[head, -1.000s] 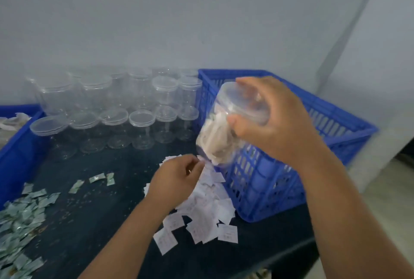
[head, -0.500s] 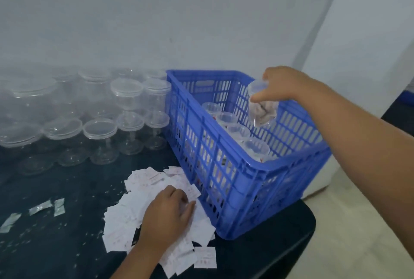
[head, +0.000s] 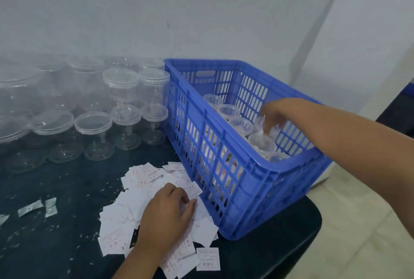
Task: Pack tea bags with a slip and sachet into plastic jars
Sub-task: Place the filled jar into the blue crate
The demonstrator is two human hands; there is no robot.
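Observation:
My right hand (head: 272,114) reaches down into the blue crate (head: 226,131) and grips the top of a filled clear jar (head: 262,125), low among the other lidded filled jars (head: 240,123) lined up inside. My left hand (head: 167,216) rests on the loose pile of white paper slips (head: 139,180) on the dark table, fingers lying on the papers; whether a slip is pinched under them is hidden. A few silver sachets (head: 30,208) lie at the left.
Several empty clear jars with lids (head: 93,122) stand stacked along the wall at the back left. The crate sits at the table's right end, near its rounded edge (head: 313,222). Pale floor tiles (head: 358,222) lie beyond.
My right hand carried the filled jar from in front of me over the crate and lowered it in among the other jars. My left hand settled flatter onto the slip pile.

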